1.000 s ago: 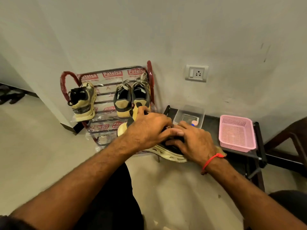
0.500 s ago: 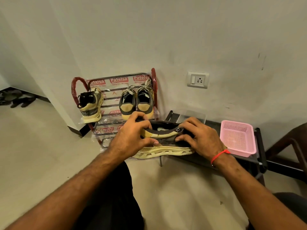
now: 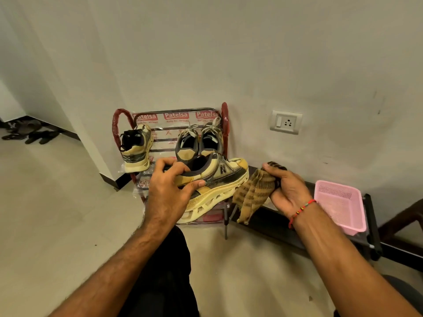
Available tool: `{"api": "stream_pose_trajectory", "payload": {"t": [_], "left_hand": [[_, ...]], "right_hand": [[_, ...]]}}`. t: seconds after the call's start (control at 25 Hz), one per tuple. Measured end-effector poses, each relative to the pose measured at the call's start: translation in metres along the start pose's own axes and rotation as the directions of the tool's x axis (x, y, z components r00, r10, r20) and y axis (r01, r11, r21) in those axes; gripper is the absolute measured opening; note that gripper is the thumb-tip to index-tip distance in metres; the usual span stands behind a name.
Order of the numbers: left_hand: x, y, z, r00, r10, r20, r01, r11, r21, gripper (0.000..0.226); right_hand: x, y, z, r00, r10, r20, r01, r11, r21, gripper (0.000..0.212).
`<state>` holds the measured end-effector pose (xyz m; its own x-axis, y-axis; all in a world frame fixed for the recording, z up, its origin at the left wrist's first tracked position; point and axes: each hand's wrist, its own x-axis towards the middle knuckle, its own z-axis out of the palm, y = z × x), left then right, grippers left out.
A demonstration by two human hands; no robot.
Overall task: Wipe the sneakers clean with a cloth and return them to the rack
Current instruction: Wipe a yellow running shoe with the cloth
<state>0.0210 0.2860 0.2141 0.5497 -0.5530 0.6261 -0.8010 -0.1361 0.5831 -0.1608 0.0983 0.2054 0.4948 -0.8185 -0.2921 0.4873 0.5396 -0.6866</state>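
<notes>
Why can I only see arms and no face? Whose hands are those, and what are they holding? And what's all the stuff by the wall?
The camera sits on the person's head and looks down, so you see what they see: their own two arms, never their face.

The left hand holds a yellow and grey sneaker by its heel end, up in the air. The right hand, the one with a red thread on the wrist, grips a striped brown cloth for wiping the shoe. The cloth is beside the sneaker, not touching it.

Behind them a metal shoe rack leans at the wall. It carries one sneaker on the left and a pair on the right.

To the right is a low dark bench with a pink basket on it. On the wall is a white switch and socket.
</notes>
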Motion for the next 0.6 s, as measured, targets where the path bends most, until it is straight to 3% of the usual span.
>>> {"api": "stream_pose_trajectory", "payload": {"t": [0.16,0.24,0.32,0.44,0.6], "left_hand": [[0.017,-0.017,-0.033,0.986,0.051,-0.159,-0.052,0.999,-0.006,0.037],[0.028,-0.031,-0.044,0.971,0.076,-0.225,-0.079,0.997,-0.004,0.033],[0.046,-0.051,-0.043,0.958,0.092,-0.271,-0.088,0.996,0.025,0.029],[0.083,-0.087,-0.026,0.947,0.057,-0.318,-0.037,0.997,0.069,0.025],[0.132,-0.12,0.014,0.944,0.024,-0.33,0.055,0.973,0.226,0.024]], "right_hand": [[0.011,0.02,0.035,0.996,0.069,0.049,-0.072,0.996,0.055,0.048],[0.017,0.032,0.057,0.999,-0.002,0.047,0.001,1.0,0.023,0.041],[0.022,0.045,0.079,0.986,-0.161,0.036,0.164,0.98,-0.108,0.032],[0.029,0.061,0.107,0.935,-0.334,0.115,0.353,0.872,-0.338,0.032],[0.047,0.072,0.113,0.943,-0.3,0.14,0.329,0.898,-0.29,0.033]]}}
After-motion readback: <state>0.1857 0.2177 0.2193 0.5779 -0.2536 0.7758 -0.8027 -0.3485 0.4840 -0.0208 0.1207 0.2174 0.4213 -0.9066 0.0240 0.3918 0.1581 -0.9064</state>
